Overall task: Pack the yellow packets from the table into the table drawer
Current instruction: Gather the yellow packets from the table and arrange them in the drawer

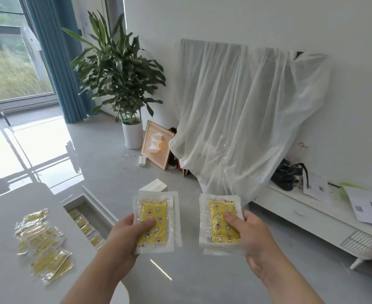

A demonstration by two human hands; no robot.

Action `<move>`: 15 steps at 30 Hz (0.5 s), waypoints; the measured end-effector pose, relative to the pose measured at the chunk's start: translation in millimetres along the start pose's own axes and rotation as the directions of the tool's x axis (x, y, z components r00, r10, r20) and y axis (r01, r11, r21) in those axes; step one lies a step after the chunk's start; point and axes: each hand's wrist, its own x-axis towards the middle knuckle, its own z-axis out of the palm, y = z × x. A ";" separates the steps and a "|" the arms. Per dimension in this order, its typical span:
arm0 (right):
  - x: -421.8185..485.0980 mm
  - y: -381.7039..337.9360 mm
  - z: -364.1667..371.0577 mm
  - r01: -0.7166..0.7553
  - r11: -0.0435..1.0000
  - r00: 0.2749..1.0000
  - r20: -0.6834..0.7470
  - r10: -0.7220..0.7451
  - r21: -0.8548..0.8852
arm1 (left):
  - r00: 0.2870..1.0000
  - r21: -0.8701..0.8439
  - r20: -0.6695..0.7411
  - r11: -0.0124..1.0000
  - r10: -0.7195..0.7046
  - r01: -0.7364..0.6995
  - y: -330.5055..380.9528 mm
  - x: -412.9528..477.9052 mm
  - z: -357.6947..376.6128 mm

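Left hand (126, 231) grips left stack (156, 212) of yellow packets, thumb pressed on top. Right hand (255, 235) grips right stack (223, 208) same way, at my 3 o'clock; stacks apart. Loose packets (42, 244) heaped on table (3, 218) at 9 o'clock. Drawer (94, 208) open between table and left hand, packets inside. Potted plant (119, 69) at 11 o'clock, white cloth (242, 110) at 1 o'clock.

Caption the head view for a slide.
The left hand grips one yellow packet stack, the right hand another stack; loose packets lie on the table beside the open, partly filled drawer.
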 end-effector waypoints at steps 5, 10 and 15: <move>70.2 -19.8 2.1 -0.021 1.000 0.998 0.058 0.021 -0.003 | 0.997 -0.052 -0.066 0.998 0.032 -0.035 14.2 46.9 22.2; 157.2 -48.4 -5.7 -0.004 1.000 0.990 0.140 0.005 -0.009 | 0.984 -0.097 -0.166 0.992 0.068 -0.085 24.3 108.0 52.5; 247.6 -83.7 -19.9 -0.004 0.999 0.971 0.240 0.015 -0.048 | 0.960 -0.146 -0.269 0.982 0.078 -0.121 35.7 173.4 88.7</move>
